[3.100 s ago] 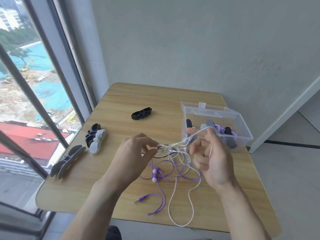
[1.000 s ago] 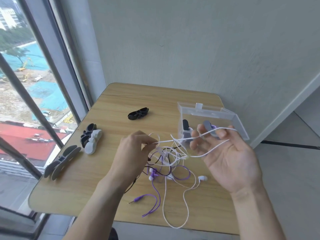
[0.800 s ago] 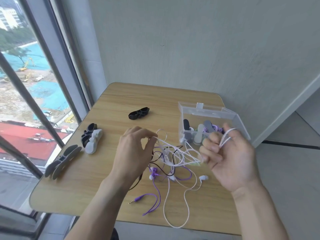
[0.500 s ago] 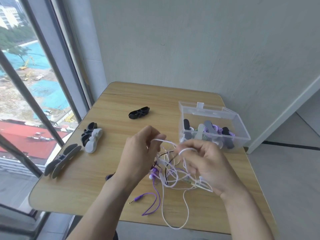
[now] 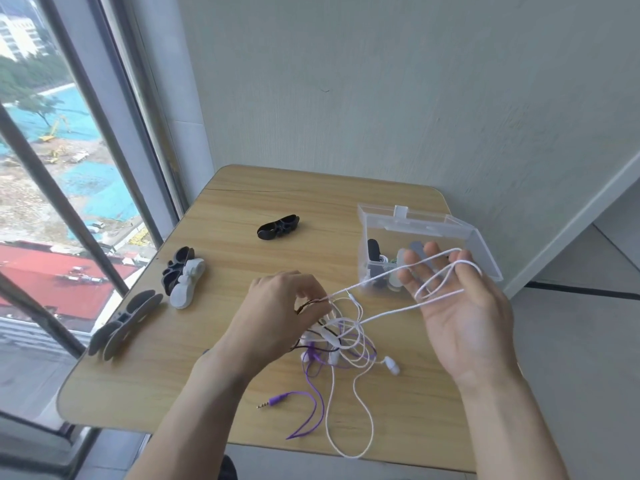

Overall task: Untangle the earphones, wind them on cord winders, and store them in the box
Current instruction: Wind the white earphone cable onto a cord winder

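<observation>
A tangle of earphones lies mid-table: a white cord [image 5: 349,431], a purple cord [image 5: 313,414] with its plug toward the front, and a dark cord. My left hand [image 5: 277,317] pinches the cords at the top of the tangle. My right hand [image 5: 460,313] is spread palm-up, fingers straight, with a loop of white cord draped over the fingers, just in front of the clear plastic box [image 5: 474,233]. The box holds several wound winders.
Spare cord winders lie on the wooden table [image 5: 242,199]: a black one [image 5: 278,227] at the back, a black and white pair [image 5: 183,277] at the left, a grey one [image 5: 124,323] by the left edge. A window runs along the left, a wall behind.
My right hand has moved out to the right and opened, drawing a white loop away from the tangle. My left hand keeps its pinch on the cords.
</observation>
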Motion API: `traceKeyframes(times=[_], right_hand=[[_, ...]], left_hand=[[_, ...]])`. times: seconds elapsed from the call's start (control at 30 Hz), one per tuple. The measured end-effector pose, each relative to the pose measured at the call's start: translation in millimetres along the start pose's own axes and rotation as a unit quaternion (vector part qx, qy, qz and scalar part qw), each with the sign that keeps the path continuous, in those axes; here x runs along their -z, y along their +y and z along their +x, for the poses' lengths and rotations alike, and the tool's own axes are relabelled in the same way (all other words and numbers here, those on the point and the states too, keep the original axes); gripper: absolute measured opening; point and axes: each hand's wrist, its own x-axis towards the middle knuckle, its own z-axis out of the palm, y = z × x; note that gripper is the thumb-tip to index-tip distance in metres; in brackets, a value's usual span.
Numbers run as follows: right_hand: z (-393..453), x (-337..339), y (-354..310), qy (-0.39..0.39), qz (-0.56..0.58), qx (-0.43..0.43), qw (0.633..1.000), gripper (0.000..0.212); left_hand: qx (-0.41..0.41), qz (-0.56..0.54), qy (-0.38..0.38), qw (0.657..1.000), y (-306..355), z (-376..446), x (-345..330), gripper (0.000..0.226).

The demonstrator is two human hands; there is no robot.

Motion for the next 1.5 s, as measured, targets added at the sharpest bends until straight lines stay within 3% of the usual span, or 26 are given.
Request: traceKeyframes(times=[0.07,0.13,0.23,0.3,0.4,0.47,0.53,0.63,0.67,0.73,0.8,0.9,1.1,1.3,1.4,1.5], right_hand=[[3,5,0,0.002,-0.036,0.005,0.999,0.022],[6,11,0,0.004,-0.141,-0.015,0.99,0.016],[10,29,-1,0.005,-0.335,-0.099,0.937,0.01],[10,41,-7,-0.041,-0.462,-0.131,0.876,0.01],[6,53,-23,-0.144,-0.682,-0.133,0.704,0.038],[2,57,-32,-0.176,-0.706,-0.141,0.671,0.052],[0,54,-33,-0.175,-0.662,-0.09,0.723,0.046],[-6,29,-24,-0.07,-0.494,0.103,0.86,0.017],[-8,20,-20,-0.062,-0.463,0.136,0.874,0.013],[-13,8,-8,-0.128,-0.475,0.108,0.864,0.022],[-18,4,6,-0.191,-0.534,0.037,0.822,0.025],[-17,4,14,-0.184,-0.568,0.084,0.798,0.017],[-13,7,7,-0.093,-0.51,0.178,0.837,0.021],[-6,14,2,-0.049,-0.496,0.169,0.85,0.02],[-5,17,3,-0.078,-0.476,0.135,0.866,0.022],[-7,15,6,-0.131,-0.498,0.108,0.85,0.017]], left_hand=[[0.019,-0.035,0.021,0.999,1,1,0,0.012],[0.036,-0.067,0.044,0.996,3,0,2,0.016],[0.055,-0.077,0.082,0.992,2,2,3,0.019],[0.066,-0.072,0.116,0.989,-3,5,5,0.02],[0.061,-0.086,0.136,0.985,-4,6,7,0.022],[0.052,-0.087,0.11,0.989,4,3,4,0.022],[0.031,-0.104,0.09,0.99,15,-1,-1,0.023],[-0.035,-0.115,0.076,0.99,22,-6,-9,0.021],[-0.065,-0.096,0.072,0.991,23,-6,-12,0.021],[-0.115,-0.049,0.074,0.989,23,-5,-16,0.021],[-0.137,-0.025,0.074,0.987,24,-4,-20,0.021],[-0.143,-0.015,0.055,0.988,21,-2,-21,0.017],[-0.099,-0.081,0.019,0.992,21,-2,-16,0.008],[-0.078,-0.13,0.051,0.987,28,-3,-12,0.011],[-0.056,-0.119,0.033,0.991,27,-5,-12,0.008],[-0.058,-0.108,0.056,0.991,27,-6,-12,0.01]])
